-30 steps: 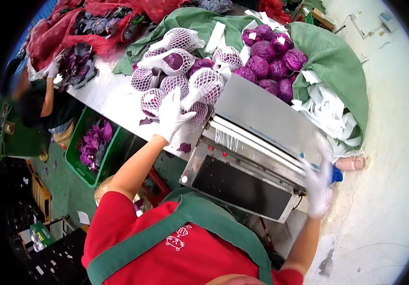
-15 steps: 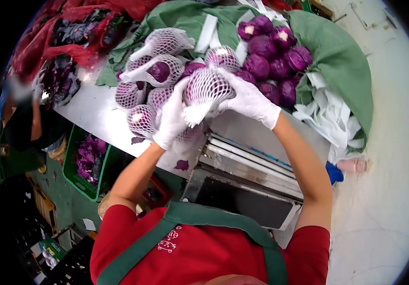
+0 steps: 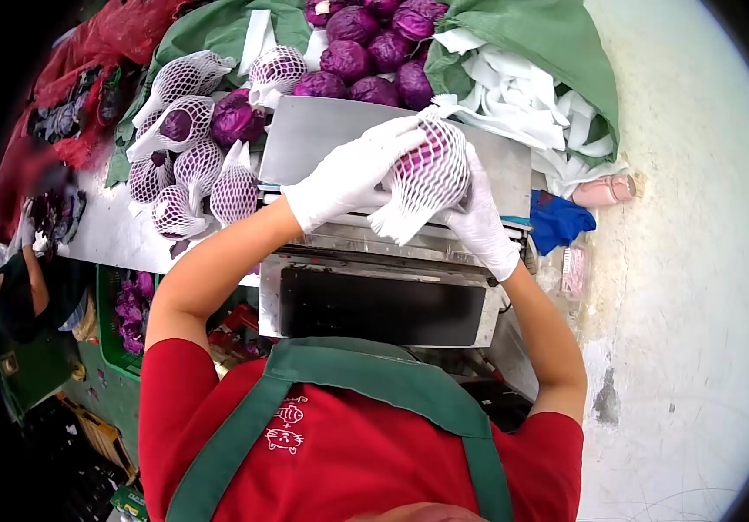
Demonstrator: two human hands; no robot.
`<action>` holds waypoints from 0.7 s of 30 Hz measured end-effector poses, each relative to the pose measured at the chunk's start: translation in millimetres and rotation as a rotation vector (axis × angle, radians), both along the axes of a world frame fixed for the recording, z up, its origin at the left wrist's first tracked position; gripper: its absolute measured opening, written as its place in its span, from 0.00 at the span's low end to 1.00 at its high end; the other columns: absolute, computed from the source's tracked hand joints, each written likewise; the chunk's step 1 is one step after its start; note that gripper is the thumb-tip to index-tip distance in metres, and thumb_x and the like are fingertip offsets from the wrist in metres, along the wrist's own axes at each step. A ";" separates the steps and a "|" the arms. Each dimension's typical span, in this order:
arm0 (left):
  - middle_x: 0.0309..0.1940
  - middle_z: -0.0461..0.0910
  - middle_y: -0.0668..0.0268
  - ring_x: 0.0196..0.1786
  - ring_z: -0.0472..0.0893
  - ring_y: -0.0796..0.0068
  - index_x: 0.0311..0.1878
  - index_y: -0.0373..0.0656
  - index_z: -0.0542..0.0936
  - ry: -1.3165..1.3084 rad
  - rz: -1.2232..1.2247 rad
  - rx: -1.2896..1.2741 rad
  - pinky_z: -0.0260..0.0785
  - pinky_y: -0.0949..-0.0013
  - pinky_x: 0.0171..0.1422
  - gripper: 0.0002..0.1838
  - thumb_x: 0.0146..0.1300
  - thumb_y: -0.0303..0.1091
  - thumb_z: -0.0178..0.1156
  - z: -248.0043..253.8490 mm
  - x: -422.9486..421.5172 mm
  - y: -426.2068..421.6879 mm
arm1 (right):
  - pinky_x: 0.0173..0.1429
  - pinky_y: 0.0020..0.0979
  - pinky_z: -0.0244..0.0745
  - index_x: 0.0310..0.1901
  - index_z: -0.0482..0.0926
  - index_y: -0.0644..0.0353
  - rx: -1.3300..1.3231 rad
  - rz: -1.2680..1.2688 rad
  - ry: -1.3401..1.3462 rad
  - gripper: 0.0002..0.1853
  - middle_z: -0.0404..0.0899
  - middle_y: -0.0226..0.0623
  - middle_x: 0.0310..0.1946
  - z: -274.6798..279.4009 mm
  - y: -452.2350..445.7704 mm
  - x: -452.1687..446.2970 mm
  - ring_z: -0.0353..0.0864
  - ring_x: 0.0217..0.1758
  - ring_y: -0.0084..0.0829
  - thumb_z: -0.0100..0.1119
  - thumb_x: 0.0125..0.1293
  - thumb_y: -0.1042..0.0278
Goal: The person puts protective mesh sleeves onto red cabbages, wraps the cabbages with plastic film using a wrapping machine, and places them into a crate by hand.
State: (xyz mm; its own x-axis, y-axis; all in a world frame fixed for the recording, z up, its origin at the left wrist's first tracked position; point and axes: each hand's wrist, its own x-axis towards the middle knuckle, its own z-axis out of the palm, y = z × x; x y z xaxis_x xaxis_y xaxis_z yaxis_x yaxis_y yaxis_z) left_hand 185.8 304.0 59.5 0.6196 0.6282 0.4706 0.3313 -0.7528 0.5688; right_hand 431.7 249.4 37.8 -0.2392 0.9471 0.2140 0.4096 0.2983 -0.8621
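Note:
Between my two white-gloved hands is a red cabbage in a white foam net (image 3: 431, 170), held above the metal wrapping machine (image 3: 322, 130). My left hand (image 3: 357, 174) wraps round its left and upper side. My right hand (image 3: 483, 222) grips it from the right and below. The net's loose end hangs down toward me. Left of the machine lie several netted cabbages (image 3: 198, 165) on the metal table (image 3: 109, 230). Behind the machine, bare purple cabbages (image 3: 374, 52) are piled on green cloth (image 3: 548, 35).
White foam nets (image 3: 513, 96) lie at the back right, with a blue cloth (image 3: 557, 222), a pink bottle (image 3: 605, 191) and a clear box (image 3: 574, 271) along the wall. A green crate (image 3: 113, 331) holds purple leaves. At the far left a person's arm (image 3: 36, 283) reaches to dark leaves.
Both hands have lifted the netted cabbage off the pile and carried it right, over the machine. The view has shifted to the right. Earlier, my right hand was away at the machine's right end.

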 end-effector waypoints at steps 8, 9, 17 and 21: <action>0.47 0.78 0.68 0.46 0.79 0.69 0.65 0.61 0.73 0.866 0.045 0.546 0.75 0.65 0.48 0.29 0.58 0.31 0.58 8.0 -128.3 -43.2 | 0.46 0.40 0.77 0.62 0.75 0.48 0.415 0.353 -1.053 0.30 0.78 0.41 0.47 62.1 -25.5 102.6 0.81 0.46 0.40 0.65 0.54 0.69; 0.47 0.78 0.68 0.46 0.79 0.69 0.65 0.61 0.73 0.871 0.042 0.548 0.75 0.65 0.48 0.29 0.58 0.31 0.58 4.2 -129.0 -44.3 | 0.46 0.40 0.77 0.62 0.75 0.48 0.416 0.350 -1.048 0.30 0.78 0.41 0.47 60.9 -27.2 102.8 0.81 0.46 0.40 0.65 0.54 0.69; 0.38 0.79 0.59 0.33 0.81 0.60 0.42 0.44 0.76 0.477 -0.138 0.125 0.76 0.58 0.39 0.08 0.63 0.35 0.57 -27.5 -60.3 -37.4 | 0.36 0.34 0.79 0.40 0.79 0.52 0.322 0.509 -0.759 0.07 0.80 0.33 0.31 -3.1 -28.0 107.6 0.82 0.33 0.37 0.61 0.60 0.72; 0.42 0.85 0.60 0.30 0.84 0.75 0.34 0.39 0.73 0.241 0.170 -0.936 0.76 0.73 0.35 0.06 0.69 0.26 0.55 14.6 -64.7 -74.1 | 0.43 0.26 0.79 0.38 0.71 0.64 -0.734 0.053 0.127 0.03 0.78 0.38 0.39 34.2 -73.9 120.1 0.84 0.39 0.25 0.50 0.73 0.76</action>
